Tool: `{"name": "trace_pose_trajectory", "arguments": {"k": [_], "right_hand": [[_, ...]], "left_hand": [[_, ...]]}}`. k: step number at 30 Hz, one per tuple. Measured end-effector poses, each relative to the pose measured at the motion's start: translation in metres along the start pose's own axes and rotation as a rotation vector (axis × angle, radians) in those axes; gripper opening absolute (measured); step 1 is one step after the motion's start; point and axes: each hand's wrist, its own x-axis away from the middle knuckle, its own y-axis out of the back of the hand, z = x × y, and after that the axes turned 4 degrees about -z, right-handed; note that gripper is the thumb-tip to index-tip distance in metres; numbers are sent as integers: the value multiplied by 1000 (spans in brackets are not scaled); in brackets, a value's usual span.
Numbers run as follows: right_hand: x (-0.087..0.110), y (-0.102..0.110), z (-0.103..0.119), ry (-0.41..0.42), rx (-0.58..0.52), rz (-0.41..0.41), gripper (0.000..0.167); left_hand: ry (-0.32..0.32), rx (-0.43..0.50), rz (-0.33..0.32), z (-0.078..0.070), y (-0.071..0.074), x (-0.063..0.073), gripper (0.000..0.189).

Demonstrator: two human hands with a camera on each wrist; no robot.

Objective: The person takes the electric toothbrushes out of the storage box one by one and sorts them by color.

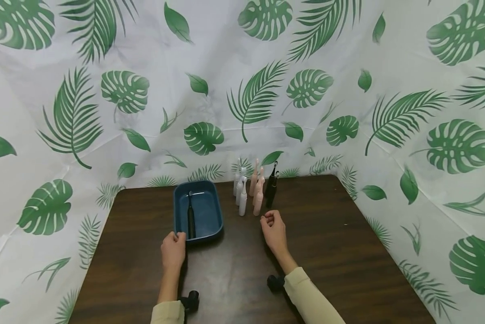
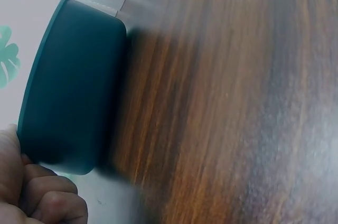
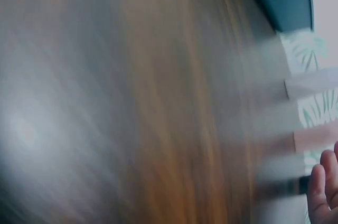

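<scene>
My left hand [image 1: 172, 251] pinches the near left corner of a dark blue basin [image 1: 219, 211]; in the left wrist view its thumb and curled fingers grip the basin's rim [image 2: 66, 84]. Inside the basin lies a black electric toothbrush [image 1: 191, 220]. My right hand [image 1: 274, 230] hovers with loosely bent fingers just in front of the standing toothbrushes, holding nothing. Those are white toothbrushes [image 1: 243, 200], pink toothbrushes [image 1: 258, 200] and black toothbrushes [image 1: 271, 191], all upright. The right wrist view is blurred, with the right hand [image 3: 326, 189] at its lower right edge.
A dark wood table [image 1: 307, 252] carries everything. Behind it and along the sides hangs a white cloth [image 1: 165, 112] with green leaf prints. Black camera mounts [image 1: 276, 282] sit at both wrists.
</scene>
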Motion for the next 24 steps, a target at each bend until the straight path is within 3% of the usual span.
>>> {"name": "trace_pose_trajectory", "arguments": {"k": [7, 13, 20, 24], "right_hand": [[25, -17, 29, 53, -7, 77, 5], [26, -40, 65, 132, -80, 140, 27], [34, -71, 102, 279, 7, 282, 29], [42, -87, 115, 327, 35, 367, 28]], "left_hand": [[-17, -2, -9, 6, -1, -3, 34], [-29, 27, -33, 12, -5, -10, 34], [13, 26, 2, 1, 2, 4, 35], [0, 16, 0, 2, 2, 7, 35]]}}
